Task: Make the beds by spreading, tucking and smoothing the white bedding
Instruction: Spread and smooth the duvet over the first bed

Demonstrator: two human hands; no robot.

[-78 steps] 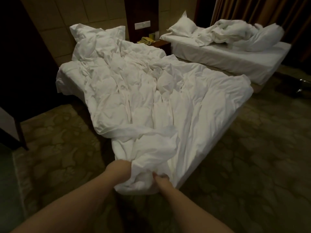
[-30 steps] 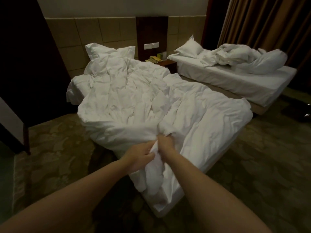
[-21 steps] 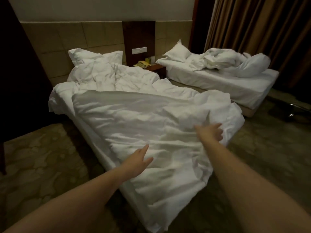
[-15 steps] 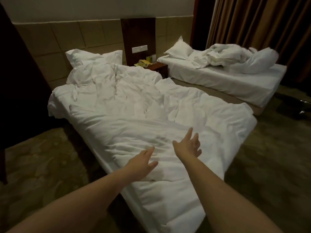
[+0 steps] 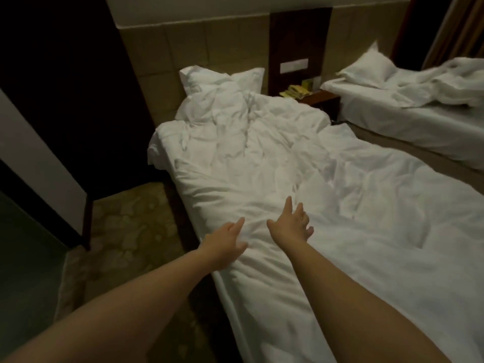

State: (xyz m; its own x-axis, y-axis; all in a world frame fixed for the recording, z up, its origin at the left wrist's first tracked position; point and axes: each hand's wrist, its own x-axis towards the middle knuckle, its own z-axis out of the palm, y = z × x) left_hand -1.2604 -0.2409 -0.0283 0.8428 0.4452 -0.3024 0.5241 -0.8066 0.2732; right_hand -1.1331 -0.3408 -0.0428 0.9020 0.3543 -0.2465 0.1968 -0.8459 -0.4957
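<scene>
Both hands hover spread-fingered, holding nothing: left hand [image 5: 225,241] at the duvet [image 5: 327,205] near-left edge, right hand [image 5: 290,226] just beside, over the wrinkled cover.

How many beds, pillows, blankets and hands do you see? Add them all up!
Beds: 2, near bed and far bed
Pillows: 2, near pillow and far pillow
Blankets: 2, near blanket and far blanket
Hands: 2, left hand and right hand
Total: 8
</scene>
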